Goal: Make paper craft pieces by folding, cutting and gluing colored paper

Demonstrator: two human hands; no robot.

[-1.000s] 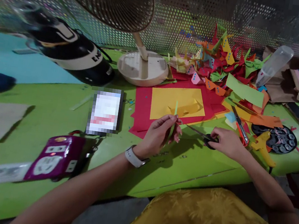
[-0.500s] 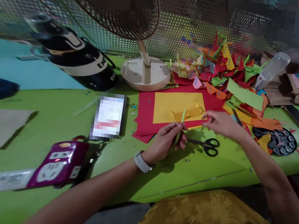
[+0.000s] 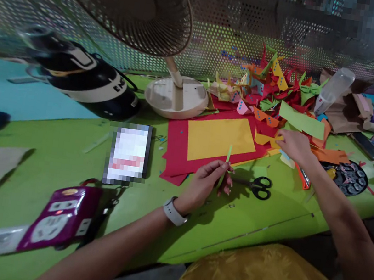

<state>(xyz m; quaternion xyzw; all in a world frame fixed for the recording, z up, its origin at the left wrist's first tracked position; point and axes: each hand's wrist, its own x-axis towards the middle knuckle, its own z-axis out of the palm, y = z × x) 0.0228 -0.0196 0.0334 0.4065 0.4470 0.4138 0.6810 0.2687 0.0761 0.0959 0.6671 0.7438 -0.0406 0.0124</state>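
My left hand pinches a thin light green paper strip, which sticks up above the thumb. Just right of it, black-handled scissors lie on the green table. A yellow sheet rests on red paper beyond the left hand. My right hand is closed, its fingertips on a yellow-orange paper piece at the right edge of the red paper. An orange cutter lies partly under the right forearm.
Folded colourful paper pieces are heaped at the back beside a clear bottle. A fan, a black flask, a phone and a purple power strip stand or lie to the left. A black round tray is at right.
My right hand has moved right, away from the left hand, and the yellow piece has gone from the yellow sheet to its right. The orange cutter has come into view. My left hand still holds the strip.
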